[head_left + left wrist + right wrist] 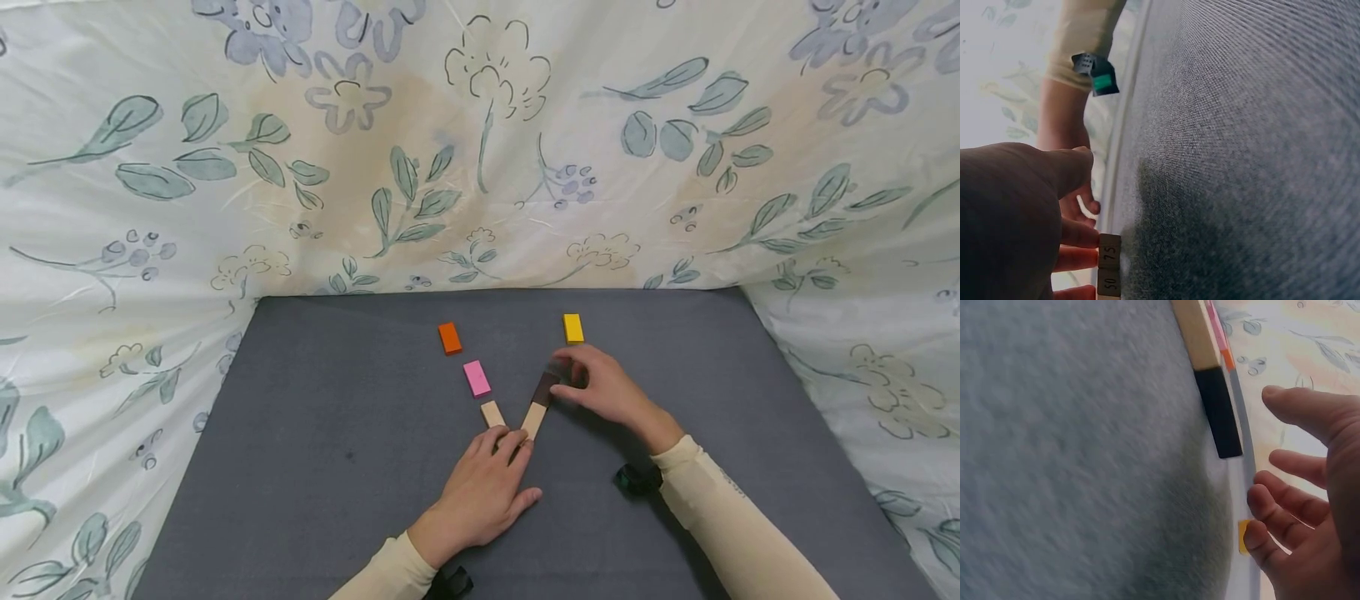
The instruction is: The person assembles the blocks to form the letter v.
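Observation:
My left hand [483,492] rests with its fingertips on the near ends of plain wooden blocks, where two short rows meet in a V. In the left wrist view, its fingers touch blocks marked 75 [1109,252] and 50 [1109,283]. One plain block [492,413] shows in the left row, another [533,421] in the right row. A black block [1219,412] lies end to end with the right one. My right hand [611,390] hovers around the black block's far end, thumb and fingers spread apart, with nothing held between them.
Beyond the left row lie a pink block [476,378] and an orange block [450,338]. A yellow block [573,327] is just past my right hand. Grey cloth [322,467] covers the table, and a flowered curtain [480,225] hangs along the back and sides.

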`<state>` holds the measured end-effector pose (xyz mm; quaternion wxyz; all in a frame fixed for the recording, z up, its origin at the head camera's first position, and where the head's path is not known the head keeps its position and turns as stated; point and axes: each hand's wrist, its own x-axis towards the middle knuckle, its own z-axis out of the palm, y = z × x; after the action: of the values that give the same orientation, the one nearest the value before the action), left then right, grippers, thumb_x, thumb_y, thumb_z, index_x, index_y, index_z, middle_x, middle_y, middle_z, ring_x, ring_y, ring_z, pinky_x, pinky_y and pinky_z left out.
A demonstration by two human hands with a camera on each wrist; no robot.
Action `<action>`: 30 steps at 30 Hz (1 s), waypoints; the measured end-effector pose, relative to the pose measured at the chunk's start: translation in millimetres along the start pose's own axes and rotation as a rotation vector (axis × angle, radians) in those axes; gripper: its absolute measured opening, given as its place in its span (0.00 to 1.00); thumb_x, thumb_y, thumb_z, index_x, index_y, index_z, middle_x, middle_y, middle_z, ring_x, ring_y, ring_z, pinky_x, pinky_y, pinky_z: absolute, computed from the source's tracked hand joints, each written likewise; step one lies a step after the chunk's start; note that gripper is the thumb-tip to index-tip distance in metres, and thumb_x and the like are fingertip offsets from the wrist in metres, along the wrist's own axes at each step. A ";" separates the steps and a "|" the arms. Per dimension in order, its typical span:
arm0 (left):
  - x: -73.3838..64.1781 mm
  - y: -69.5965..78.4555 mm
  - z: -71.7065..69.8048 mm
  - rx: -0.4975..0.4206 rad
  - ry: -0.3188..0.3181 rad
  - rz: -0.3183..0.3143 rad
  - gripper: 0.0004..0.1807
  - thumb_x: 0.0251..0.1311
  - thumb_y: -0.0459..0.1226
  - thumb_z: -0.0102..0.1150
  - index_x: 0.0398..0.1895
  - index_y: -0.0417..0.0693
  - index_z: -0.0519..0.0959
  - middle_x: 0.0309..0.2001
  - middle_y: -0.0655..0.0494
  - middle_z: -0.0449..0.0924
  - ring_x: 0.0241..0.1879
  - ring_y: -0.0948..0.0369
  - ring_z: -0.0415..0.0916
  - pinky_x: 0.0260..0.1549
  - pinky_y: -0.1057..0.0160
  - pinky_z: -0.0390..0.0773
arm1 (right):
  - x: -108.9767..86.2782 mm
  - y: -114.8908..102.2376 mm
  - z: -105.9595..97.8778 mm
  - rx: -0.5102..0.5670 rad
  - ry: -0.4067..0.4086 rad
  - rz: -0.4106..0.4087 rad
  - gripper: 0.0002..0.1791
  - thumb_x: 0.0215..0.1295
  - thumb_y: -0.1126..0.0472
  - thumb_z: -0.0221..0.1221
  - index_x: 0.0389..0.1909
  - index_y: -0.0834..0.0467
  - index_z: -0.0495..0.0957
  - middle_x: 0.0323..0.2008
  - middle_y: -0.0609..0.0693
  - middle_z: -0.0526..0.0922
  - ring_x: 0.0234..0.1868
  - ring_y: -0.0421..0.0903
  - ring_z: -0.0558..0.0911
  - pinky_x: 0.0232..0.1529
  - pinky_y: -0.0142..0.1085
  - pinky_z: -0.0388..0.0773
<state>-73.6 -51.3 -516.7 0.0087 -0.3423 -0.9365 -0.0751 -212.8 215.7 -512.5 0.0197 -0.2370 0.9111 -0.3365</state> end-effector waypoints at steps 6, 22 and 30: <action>0.1 0.7 -0.9 -0.002 0.002 -0.005 0.34 0.79 0.61 0.55 0.75 0.50 0.75 0.72 0.53 0.71 0.72 0.51 0.67 0.73 0.50 0.67 | 2.8 7.1 -12.5 0.017 0.021 0.012 0.34 0.64 0.53 0.79 0.69 0.57 0.81 0.54 0.53 0.82 0.46 0.51 0.79 0.44 0.48 0.78; 0.3 1.4 0.9 -0.006 0.002 -0.003 0.33 0.80 0.61 0.54 0.75 0.50 0.75 0.72 0.53 0.71 0.71 0.51 0.67 0.73 0.50 0.68 | 11.0 36.6 -34.2 0.042 0.039 0.081 0.42 0.63 0.58 0.80 0.75 0.60 0.73 0.64 0.61 0.78 0.60 0.59 0.79 0.60 0.60 0.78; 0.1 1.2 0.7 -0.004 0.005 -0.005 0.33 0.80 0.61 0.55 0.75 0.50 0.76 0.72 0.53 0.71 0.71 0.51 0.67 0.73 0.50 0.68 | 20.1 37.7 -42.8 0.015 0.014 0.104 0.44 0.63 0.59 0.79 0.78 0.58 0.70 0.70 0.62 0.73 0.61 0.62 0.78 0.60 0.62 0.77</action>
<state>-72.8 -50.2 -517.2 0.0102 -0.3399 -0.9372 -0.0777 -254.8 257.4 -500.5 0.0323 -0.1868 0.9198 -0.3435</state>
